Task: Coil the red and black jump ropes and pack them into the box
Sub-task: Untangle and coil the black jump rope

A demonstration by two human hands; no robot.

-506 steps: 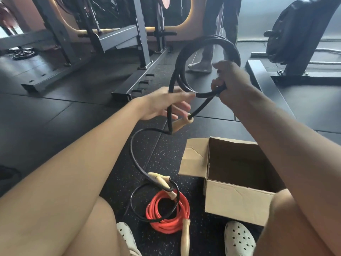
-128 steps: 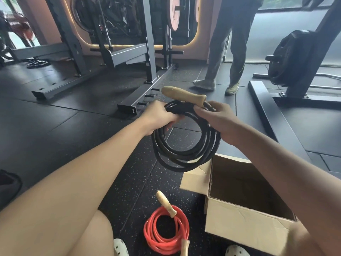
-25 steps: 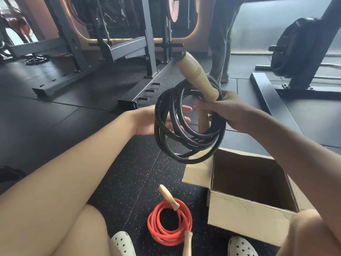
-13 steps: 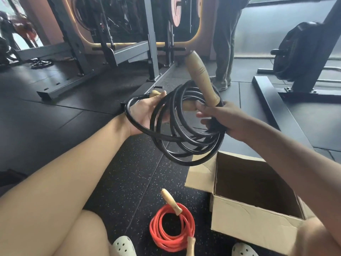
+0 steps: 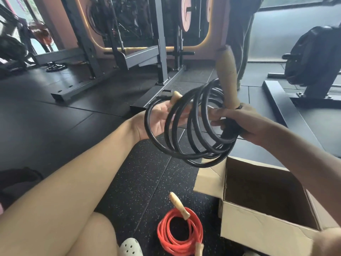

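On speckled gym floor (image 5: 144, 182), open box (image 5: 258, 224)

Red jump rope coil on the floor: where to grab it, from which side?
Pinch the bundled strands of the red rubber rope coil at its left arc, coming from above. It lies flat on the speckled black floor mat, and both wooden handles sit on its right side, so the left is clear.
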